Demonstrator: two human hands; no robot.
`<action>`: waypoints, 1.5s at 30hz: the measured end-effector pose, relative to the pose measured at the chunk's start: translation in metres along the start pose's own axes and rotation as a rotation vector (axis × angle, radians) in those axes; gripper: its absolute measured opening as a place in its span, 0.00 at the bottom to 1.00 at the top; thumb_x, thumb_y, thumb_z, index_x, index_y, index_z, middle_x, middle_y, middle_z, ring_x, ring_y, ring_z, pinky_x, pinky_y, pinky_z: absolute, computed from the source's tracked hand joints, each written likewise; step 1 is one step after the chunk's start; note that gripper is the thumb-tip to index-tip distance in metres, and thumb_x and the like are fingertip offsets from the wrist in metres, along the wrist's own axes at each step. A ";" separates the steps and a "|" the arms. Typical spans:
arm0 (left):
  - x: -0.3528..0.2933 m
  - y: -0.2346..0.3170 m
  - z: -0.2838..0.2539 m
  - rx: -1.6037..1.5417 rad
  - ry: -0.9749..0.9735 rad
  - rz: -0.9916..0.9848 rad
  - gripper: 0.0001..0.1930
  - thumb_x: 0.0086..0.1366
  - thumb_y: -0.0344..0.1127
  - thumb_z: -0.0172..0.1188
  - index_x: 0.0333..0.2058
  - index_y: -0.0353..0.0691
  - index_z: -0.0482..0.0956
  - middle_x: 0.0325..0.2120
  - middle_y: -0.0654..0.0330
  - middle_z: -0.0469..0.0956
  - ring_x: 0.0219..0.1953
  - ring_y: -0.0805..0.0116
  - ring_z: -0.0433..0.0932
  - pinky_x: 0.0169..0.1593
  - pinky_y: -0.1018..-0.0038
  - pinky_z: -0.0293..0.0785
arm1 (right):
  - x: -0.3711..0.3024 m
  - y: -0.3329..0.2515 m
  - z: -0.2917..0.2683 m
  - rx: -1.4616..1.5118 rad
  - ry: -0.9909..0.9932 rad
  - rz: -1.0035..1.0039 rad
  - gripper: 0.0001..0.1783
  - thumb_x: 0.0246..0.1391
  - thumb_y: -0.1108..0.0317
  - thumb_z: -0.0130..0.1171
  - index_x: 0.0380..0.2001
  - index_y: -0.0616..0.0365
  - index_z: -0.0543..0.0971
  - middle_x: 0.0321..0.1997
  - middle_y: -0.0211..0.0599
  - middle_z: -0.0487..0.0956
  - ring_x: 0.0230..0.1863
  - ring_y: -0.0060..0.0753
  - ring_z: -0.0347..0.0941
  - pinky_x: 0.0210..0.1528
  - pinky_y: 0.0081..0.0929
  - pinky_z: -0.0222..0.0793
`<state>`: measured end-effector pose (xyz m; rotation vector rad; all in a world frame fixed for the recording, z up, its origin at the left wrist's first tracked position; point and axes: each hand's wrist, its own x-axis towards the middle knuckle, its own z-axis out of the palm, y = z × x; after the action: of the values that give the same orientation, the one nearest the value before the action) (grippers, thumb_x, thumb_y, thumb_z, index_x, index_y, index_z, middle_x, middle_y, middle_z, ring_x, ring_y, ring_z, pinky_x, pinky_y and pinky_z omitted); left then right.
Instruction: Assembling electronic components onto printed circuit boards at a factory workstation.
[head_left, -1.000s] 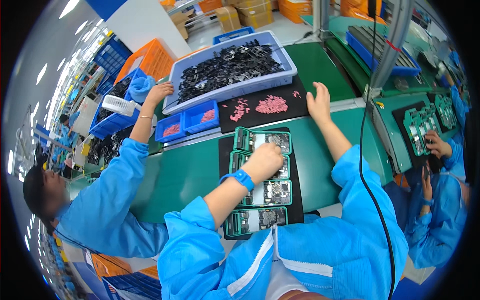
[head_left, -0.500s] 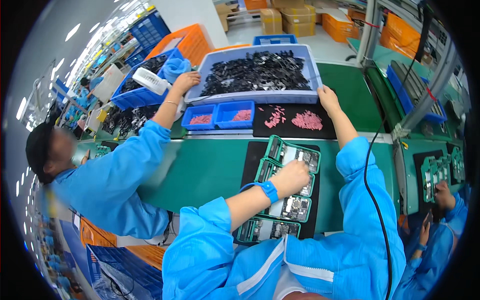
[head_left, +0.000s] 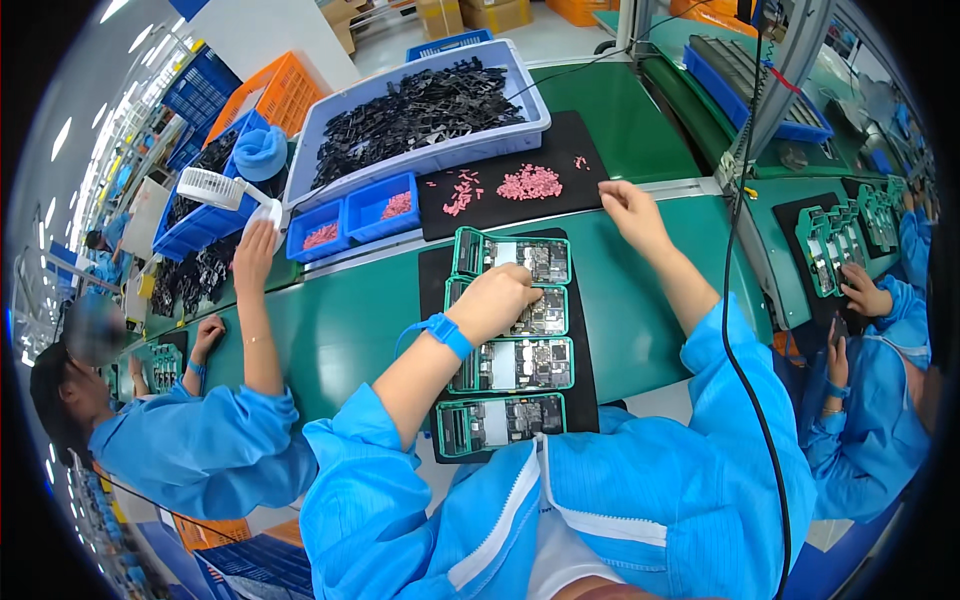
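Note:
My left hand, with a blue wrist strap, bends over a green fixture holding a circuit board. Its fingers are closed at the board; anything between them is hidden. More green fixtures with boards, one of them the nearest fixture, stand in a column on a black mat. My right hand hovers empty by the right end of another dark mat, thumb and fingers slightly apart. On that mat lies a pile of small pink pieces, with looser ones beside it.
A large pale tub of black parts stands behind two blue bins with pink pieces. At left, a co-worker's hand touches a white fan's base. Another person works at right. A black cable hangs before my right arm.
My right hand has let go of the tub's right corner and come nearer. The co-worker's hand has left the tub's left end for the fan. My left hand stays over the boards; the view has turned.

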<state>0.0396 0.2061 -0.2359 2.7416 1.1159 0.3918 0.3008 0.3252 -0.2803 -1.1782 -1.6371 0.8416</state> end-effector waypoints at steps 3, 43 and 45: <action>-0.003 0.006 0.000 0.138 0.019 0.048 0.07 0.57 0.34 0.57 0.29 0.38 0.81 0.28 0.58 0.74 0.37 0.60 0.74 0.42 0.66 0.72 | -0.028 -0.008 0.011 -0.092 0.005 -0.052 0.14 0.54 0.69 0.57 0.43 0.63 0.78 0.39 0.42 0.80 0.39 0.32 0.77 0.42 0.26 0.72; -0.095 0.029 -0.190 -0.270 0.665 -0.439 0.05 0.54 0.24 0.62 0.32 0.34 0.80 0.29 0.55 0.80 0.33 0.64 0.79 0.37 0.73 0.74 | 0.086 -0.071 0.175 -0.926 -0.396 -0.124 0.10 0.44 0.71 0.55 0.29 0.61 0.82 0.36 0.52 0.80 0.40 0.52 0.78 0.42 0.43 0.75; -0.051 -0.019 -0.170 -0.219 0.695 -0.456 0.04 0.54 0.25 0.62 0.29 0.35 0.80 0.26 0.55 0.79 0.30 0.60 0.78 0.34 0.70 0.73 | 0.084 -0.069 0.177 -0.937 -0.373 -0.216 0.09 0.43 0.72 0.55 0.28 0.62 0.82 0.36 0.53 0.80 0.40 0.53 0.77 0.42 0.43 0.75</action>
<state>-0.0592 0.1912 -0.0873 2.0969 1.6638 1.3517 0.1023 0.3811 -0.2551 -1.4547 -2.5479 0.1107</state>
